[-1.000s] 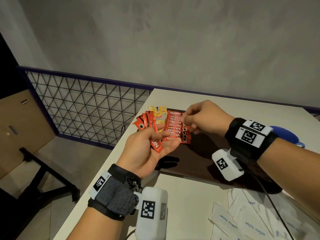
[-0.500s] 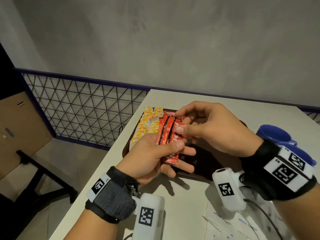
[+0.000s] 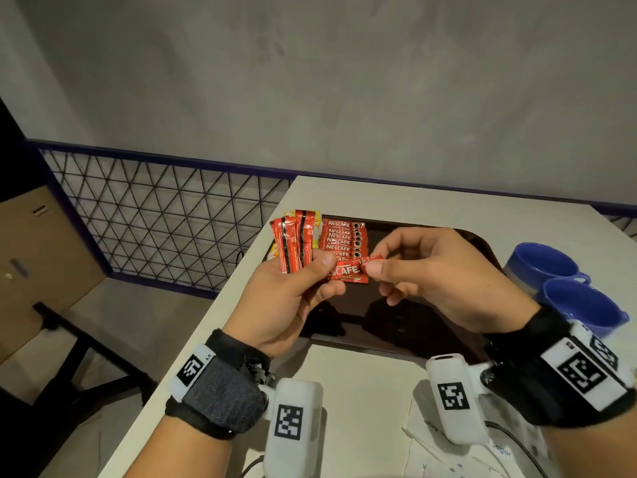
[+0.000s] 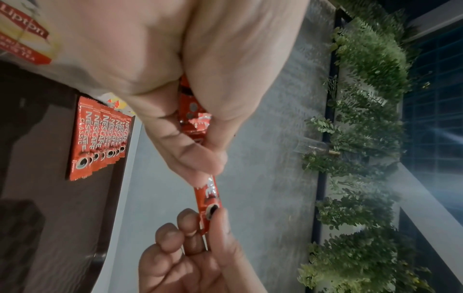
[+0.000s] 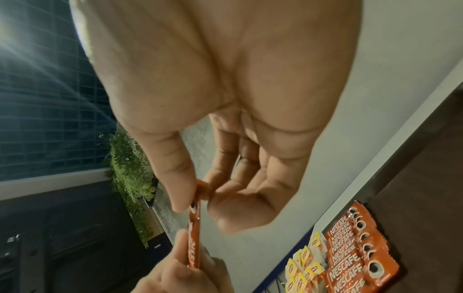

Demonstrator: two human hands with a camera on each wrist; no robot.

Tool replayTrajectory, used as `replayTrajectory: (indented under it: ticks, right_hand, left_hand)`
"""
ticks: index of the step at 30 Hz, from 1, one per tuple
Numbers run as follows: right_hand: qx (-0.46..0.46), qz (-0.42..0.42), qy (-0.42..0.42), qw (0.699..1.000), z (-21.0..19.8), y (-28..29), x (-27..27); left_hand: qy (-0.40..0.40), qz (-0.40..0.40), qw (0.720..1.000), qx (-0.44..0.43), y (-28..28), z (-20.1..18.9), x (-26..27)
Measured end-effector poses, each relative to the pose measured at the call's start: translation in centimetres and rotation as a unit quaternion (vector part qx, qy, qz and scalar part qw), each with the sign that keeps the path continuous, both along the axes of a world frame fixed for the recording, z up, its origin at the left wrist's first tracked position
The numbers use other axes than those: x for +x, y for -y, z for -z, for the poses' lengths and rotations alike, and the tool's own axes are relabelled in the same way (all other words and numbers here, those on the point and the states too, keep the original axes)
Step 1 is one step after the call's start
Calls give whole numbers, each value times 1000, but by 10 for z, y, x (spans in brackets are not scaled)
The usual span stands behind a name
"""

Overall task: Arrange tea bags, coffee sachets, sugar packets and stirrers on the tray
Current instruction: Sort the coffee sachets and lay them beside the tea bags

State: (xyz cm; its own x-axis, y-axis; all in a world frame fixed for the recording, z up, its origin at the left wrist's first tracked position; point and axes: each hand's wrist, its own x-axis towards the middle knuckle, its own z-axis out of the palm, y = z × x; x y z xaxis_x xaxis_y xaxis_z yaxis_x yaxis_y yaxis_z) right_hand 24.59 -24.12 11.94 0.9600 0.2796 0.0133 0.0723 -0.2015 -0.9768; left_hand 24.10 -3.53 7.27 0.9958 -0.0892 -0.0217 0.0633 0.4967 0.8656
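R hand [image 3: 434, 270] pinches one end of a sachet [image 3: 348, 270], long axis across, L hand [image 3: 293, 291] grips other end plus two more. Held just above tray [image 3: 396, 326], near the laid row [image 3: 341, 239].

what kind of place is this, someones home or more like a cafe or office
Probably an office or café refreshment corner, not certain. A white table carries a dark serving tray with single-serve coffee sachets, blue mugs stand beside it, and a mesh railing borders it.
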Motion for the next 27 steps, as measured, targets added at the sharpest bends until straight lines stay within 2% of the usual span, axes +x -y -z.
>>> replayTrajectory:
  ticks: [5,10,12,15,21,27]
  right_hand:
    - [40,28,9,999,-3,2,0]
    - [-75,36,58,995,-6,-1,8]
    - [-144,15,55,988,-7,-2,17]
    - [-218,31,33,975,-5,-3,39]
    - [-241,35,-36,969,12,-10,79]
    - [-283,6,-68,957,26,-24,93]
  left_hand:
    - [7,-33,999,33,-1,0,1]
    - [7,-69,997,37,-2,0,1]
    - [-9,-80,996,23,-4,-1,2]
    - [-53,-114,992,-2,-10,-2,6]
    - [-122,-110,978,-131,-17,-1,12]
    - [-126,-104,973,-163,-18,-2,12]
